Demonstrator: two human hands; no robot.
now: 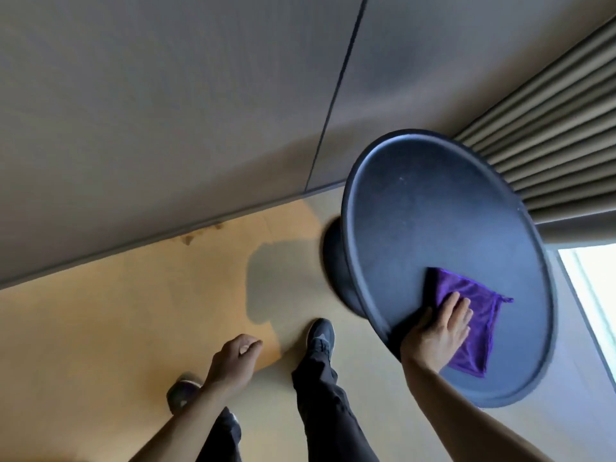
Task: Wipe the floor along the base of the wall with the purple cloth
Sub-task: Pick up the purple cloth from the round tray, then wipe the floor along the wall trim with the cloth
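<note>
The purple cloth (476, 315) lies folded flat on the near part of a round dark table (433, 221). My right hand (440, 328) rests palm down on the cloth's left part, fingers spread over it and thumb on the table top. My left hand (233, 358) hangs free above the floor with fingers loosely curled and nothing in it. The tan floor (116, 311) runs to the base of the grey wall (150, 240), where brown stains (188, 239) mark the floor at the wall's foot.
My two legs in dark trousers and dark shoes (320, 335) stand on the floor left of the table. The table's dark pedestal base (333, 261) sits near the wall. Pleated beige curtains (550, 135) hang at the right above a bright window (593, 295).
</note>
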